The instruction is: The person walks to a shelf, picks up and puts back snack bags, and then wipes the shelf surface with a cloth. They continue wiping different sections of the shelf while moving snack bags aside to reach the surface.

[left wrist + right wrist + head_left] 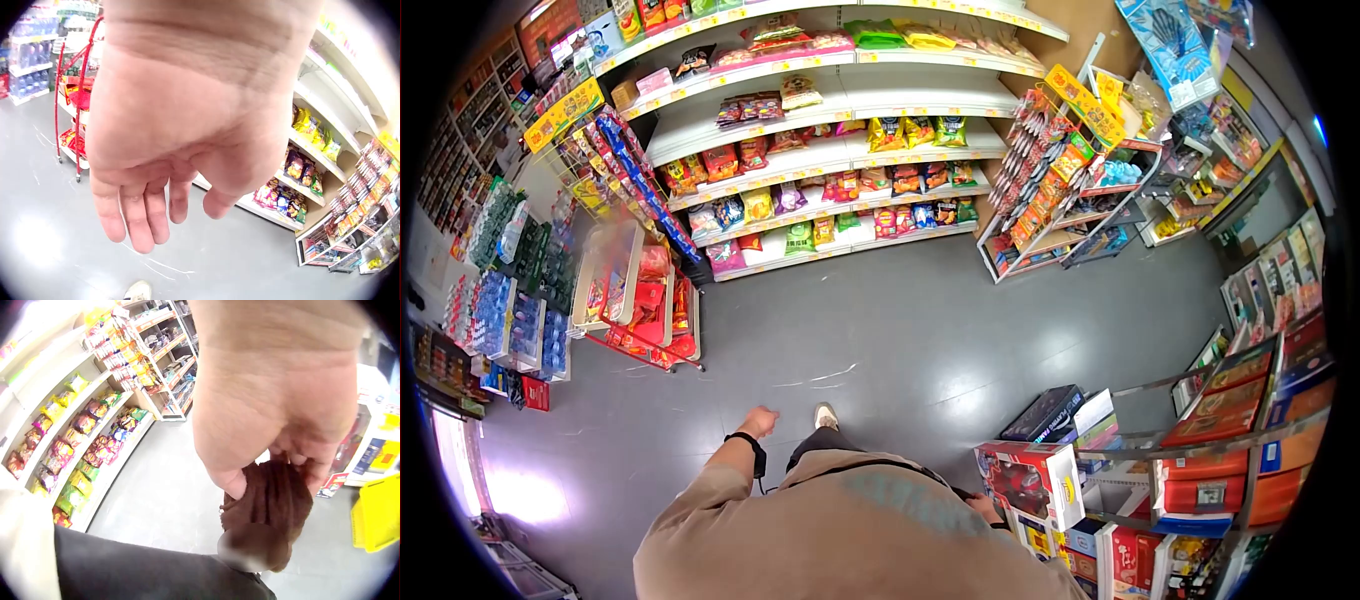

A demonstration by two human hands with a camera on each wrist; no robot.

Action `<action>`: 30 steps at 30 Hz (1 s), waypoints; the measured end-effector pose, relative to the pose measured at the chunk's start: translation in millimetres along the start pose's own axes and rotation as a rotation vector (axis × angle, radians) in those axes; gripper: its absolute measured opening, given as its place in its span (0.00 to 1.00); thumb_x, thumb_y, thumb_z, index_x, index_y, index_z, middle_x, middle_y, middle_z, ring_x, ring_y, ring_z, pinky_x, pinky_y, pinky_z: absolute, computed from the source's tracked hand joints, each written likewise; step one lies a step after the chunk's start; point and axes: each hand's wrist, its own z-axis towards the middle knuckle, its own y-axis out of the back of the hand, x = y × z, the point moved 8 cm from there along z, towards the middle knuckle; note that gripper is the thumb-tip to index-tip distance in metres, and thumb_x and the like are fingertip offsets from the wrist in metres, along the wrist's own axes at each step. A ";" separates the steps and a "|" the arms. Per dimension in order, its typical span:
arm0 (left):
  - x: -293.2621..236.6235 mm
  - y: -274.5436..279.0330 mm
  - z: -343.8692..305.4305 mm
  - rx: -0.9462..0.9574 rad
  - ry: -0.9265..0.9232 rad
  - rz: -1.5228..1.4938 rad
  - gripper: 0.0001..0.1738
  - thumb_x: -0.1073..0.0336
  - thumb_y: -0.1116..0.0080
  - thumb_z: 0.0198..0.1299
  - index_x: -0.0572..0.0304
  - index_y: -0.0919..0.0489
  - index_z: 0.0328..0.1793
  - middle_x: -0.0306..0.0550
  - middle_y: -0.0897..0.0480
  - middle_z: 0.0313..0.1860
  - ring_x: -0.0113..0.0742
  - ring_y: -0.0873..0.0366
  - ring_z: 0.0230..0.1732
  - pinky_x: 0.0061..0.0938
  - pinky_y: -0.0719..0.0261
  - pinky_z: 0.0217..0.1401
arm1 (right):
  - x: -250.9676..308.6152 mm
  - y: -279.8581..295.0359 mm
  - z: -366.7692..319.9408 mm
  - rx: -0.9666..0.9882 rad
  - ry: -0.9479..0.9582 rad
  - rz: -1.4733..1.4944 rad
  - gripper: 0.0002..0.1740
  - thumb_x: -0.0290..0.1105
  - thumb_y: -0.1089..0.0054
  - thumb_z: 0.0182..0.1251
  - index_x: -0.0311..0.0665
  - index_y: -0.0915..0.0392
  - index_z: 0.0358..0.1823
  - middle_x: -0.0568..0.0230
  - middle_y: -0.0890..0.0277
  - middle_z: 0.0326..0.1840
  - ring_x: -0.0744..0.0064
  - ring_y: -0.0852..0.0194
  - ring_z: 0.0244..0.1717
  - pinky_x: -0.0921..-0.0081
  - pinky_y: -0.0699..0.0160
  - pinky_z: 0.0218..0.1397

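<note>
Brown cloth (269, 500): bunched, hanging below the right hand (275, 419), above the floor (150, 481); its full shape cannot be told.
Right hand: thumb on one side of the cloth, fingers on the other, pinching it; some fingertips hidden.
Left hand (181, 119): holds nothing; fingers loosely bent, slightly apart in places, thumb separate, over the floor.
Cloth progress: in hand, so the grip is judged complete; no contact with shelf or packet seen. Share done or left: cannot tell.
Right side: red-and-white boxed goods (1025, 485) near the right hand; yellow plastic basket (381, 515) on the floor, apart from the cloth.
Ahead: white tiered shelving (930, 95) carrying snack bags (887, 134), well apart from both hands.
Beside the shelving: hanging-packet rack (1055, 190) on its right; red wheeled display trolley (640, 350) at front left.
Far left: stacked bottled drinks (492, 300).
Footing: one light shoe (826, 415) visible on grey floor.
</note>
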 end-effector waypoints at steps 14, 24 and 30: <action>74.6 -25.4 -36.4 0.034 0.166 -0.017 0.24 0.49 0.45 0.60 0.68 0.19 0.33 0.51 0.17 0.27 0.42 0.16 0.27 0.37 0.20 0.26 | -23.7 -2.7 11.1 0.039 0.031 -0.077 0.26 0.39 0.37 0.49 0.35 0.20 0.50 0.45 0.17 0.46 0.52 0.18 0.50 0.64 0.21 0.54; 39.2 -69.2 -34.2 0.136 0.097 0.147 0.26 0.47 0.46 0.61 0.67 0.17 0.42 0.52 0.14 0.33 0.44 0.16 0.31 0.42 0.18 0.35 | -17.2 28.6 -30.9 0.019 -0.016 0.004 0.25 0.38 0.37 0.47 0.37 0.17 0.49 0.50 0.16 0.44 0.58 0.17 0.49 0.68 0.22 0.53; 37.0 -87.8 -53.5 0.089 0.083 0.048 0.26 0.46 0.47 0.63 0.65 0.19 0.30 0.51 0.16 0.28 0.43 0.18 0.26 0.37 0.19 0.29 | -133.3 -10.4 57.2 0.090 0.055 -0.151 0.24 0.37 0.38 0.49 0.35 0.17 0.48 0.49 0.16 0.43 0.58 0.17 0.49 0.67 0.22 0.53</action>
